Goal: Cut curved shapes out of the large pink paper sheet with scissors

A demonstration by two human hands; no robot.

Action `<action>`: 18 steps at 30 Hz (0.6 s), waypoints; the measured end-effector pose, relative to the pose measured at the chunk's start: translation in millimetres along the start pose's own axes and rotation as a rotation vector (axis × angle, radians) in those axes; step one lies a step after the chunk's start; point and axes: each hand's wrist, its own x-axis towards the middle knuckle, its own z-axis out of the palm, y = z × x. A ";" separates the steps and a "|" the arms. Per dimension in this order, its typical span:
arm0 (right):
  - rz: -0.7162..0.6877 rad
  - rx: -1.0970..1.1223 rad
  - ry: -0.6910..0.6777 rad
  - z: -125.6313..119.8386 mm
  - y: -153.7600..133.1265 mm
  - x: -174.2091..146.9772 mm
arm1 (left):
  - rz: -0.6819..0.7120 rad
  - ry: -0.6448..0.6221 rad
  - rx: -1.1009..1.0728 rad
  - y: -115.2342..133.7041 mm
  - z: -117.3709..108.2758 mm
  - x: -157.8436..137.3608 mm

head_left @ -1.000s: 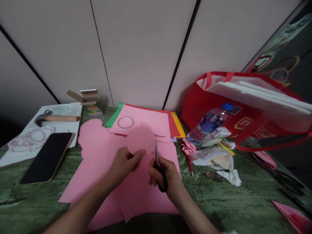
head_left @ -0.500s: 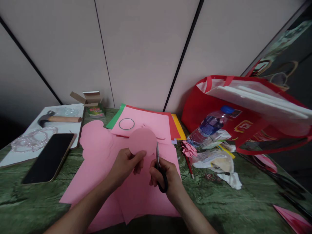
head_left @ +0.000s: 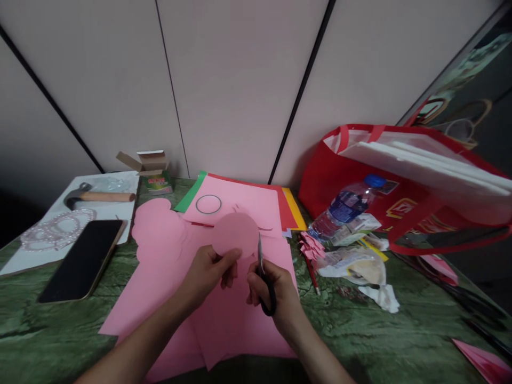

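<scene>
While left grip [head_left: 208,269] pinches paper disc [head_left: 236,233], right grip [head_left: 277,282] clasping scissors [head_left: 271,300], phone [head_left: 83,260] leftward, bottle [head_left: 347,204] beside bag [head_left: 330,173]

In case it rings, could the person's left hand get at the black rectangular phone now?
Probably yes: the black rectangular phone lies uncovered, with seemingly only flat pink paper sheets between, though the left hand holds a round pink paper disc.

PLACE: indoor craft spot, home or office unclear | far: pale panelled wall [head_left: 236,90], coloured sheet stack [head_left: 284,210] | surface: green marbled tabletop [head_left: 360,344] | middle: pink paper sheets [head_left: 150,290], scissors [head_left: 261,257] | left: hammer [head_left: 104,197], bead strings [head_left: 60,230] | right: red carrier bag [head_left: 320,173], pencil [head_left: 312,275]
</scene>
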 end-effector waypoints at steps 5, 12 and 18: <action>-0.043 0.035 0.177 -4.1 1.7 4.7 | -0.029 0.035 -0.039 1.6 -1.1 0.9; -0.082 0.073 0.232 -12.6 2.6 8.3 | -0.027 0.176 -0.257 -0.8 -11.0 7.7; -0.112 0.097 0.145 -5.0 -2.5 2.7 | -0.027 0.049 -0.204 0.6 -15.7 7.7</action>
